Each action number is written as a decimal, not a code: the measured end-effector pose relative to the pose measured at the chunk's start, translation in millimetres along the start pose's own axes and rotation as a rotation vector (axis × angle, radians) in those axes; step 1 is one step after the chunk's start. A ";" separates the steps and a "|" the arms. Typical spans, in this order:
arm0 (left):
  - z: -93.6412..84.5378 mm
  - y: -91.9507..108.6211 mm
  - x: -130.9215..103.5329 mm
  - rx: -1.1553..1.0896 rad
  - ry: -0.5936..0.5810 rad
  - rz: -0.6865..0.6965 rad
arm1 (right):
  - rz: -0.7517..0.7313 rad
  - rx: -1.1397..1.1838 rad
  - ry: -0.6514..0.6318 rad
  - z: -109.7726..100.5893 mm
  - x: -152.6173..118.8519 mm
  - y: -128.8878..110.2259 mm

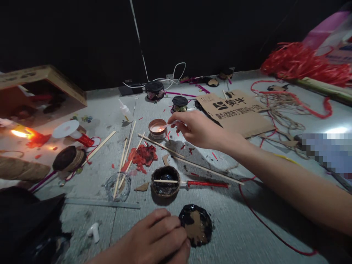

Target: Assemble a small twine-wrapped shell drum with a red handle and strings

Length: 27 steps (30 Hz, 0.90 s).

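Note:
My right hand [192,126] pinches a thin pale stick [165,127], its tip at the flame of a small candle in a round tin [157,129]. My left hand [162,234] rests near the front with fingers curled together, against the left edge of a cardboard disc [195,227] coated with shiny black around its rim. Whatever lies under those fingers is hidden. Between the hands stands a small round dark cup [165,181], black and glossy inside. A pale stick with a red-wrapped handle [207,183] lies across its top.
Melted red wax [144,156] and several wooden sticks [123,157] lie left of centre. Another flame [19,132] burns at far left beside a white spool [66,129]. Printed cardboard [236,113], scissors [288,141] and red fibre [299,62] are at right. A glue bottle [125,112] stands behind.

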State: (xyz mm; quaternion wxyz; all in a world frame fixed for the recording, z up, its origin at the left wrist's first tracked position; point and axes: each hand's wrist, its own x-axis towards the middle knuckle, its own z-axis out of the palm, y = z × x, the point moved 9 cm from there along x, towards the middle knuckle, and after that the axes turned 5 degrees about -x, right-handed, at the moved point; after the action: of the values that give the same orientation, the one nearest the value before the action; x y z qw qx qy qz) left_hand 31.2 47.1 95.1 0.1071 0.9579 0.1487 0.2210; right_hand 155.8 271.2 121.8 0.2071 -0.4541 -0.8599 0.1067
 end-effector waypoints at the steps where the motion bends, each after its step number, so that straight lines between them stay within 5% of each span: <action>1: -1.1 0.1 0.5 -0.002 0.013 -0.005 | 0.002 -0.001 0.000 -0.4 -0.1 0.0; 27: 12.6 -4.2 -4.0 0.034 0.071 -0.008 | -0.004 -0.065 -0.012 0.5 0.0 -3.8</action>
State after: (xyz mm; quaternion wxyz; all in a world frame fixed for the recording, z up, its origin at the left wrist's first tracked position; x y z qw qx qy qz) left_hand 32.5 48.0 81.3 0.0864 0.9505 0.1599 0.2520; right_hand 152.8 269.0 122.8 0.1872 -0.4583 -0.8651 0.0810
